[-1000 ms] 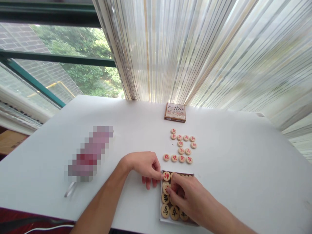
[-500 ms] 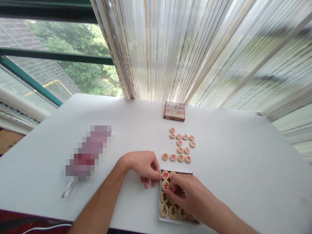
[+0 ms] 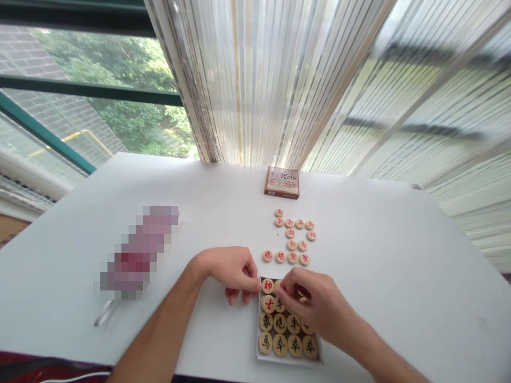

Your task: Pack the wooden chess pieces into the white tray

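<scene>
A shallow open box (image 3: 258,330) holds rows of round wooden Chinese chess pieces, such as a black-lettered one (image 3: 295,345) and a red-lettered one (image 3: 268,286). At the box's upper left side is my left hand (image 3: 231,268), thumb tip against the rim, its other fingers loosely bent and apart, holding nothing. My right hand (image 3: 309,298) reaches over the upper part of the box, thumb and index finger pinched on a chess piece (image 3: 278,287) in the top row. That hand hides several pieces at the upper right.
Beyond the box, red-lettered pieces (image 3: 293,258) lie in uneven rows on the white table (image 3: 379,255). A printed Chinese chess box lid (image 3: 281,182) lies farther back. To the left is a blurred-out purple item (image 3: 138,252). String curtains (image 3: 263,80) hang behind the table.
My right hand has moved up slightly within the box, uncovering more black pieces in the lower rows. My left hand stays by the box's edge. The view has shifted slightly.
</scene>
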Demonstrator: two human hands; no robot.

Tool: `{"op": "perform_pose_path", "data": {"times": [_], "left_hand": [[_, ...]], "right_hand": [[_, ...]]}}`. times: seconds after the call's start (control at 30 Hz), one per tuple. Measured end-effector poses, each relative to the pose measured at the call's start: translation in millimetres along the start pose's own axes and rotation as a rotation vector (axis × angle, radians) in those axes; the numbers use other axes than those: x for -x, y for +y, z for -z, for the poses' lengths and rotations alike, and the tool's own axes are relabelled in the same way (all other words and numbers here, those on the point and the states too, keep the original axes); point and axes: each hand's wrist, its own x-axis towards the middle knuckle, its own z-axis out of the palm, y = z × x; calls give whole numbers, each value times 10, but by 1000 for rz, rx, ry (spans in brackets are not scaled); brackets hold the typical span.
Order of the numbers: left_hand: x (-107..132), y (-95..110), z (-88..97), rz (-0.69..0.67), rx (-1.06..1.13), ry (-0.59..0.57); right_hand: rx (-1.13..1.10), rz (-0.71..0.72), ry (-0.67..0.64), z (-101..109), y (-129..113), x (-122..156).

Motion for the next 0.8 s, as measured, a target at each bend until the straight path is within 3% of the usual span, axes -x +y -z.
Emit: {"op": "perform_pose_path", "data": {"times": [0.23,0.37,0.43,0.5,0.57,0.6,0.67,0.8], "left_hand": [[42,41,62,-57,-28,62],[-17,42,66,-246,-11,253],[-98,31,58,-377,21,441],[-203,8,54,-473,43,720],[-310,-28,61,-508,18,1014],[-357,-49,70,-508,3,1107],[-427,-95,95,-498,-24,1199],[-490,-161,132,-485,-105,1230]], "right_hand": [[3,17,452,320,247,-183],[115,-80,607,510,503,-278],[154,-119,595,571,623,-311],[188,-142,555,606,716,-331],[215,-155,513,621,778,-337],[222,-160,494,624,799,-336],[221,-169,464,623,827,-330],[208,-169,419,606,866,-322]]}}
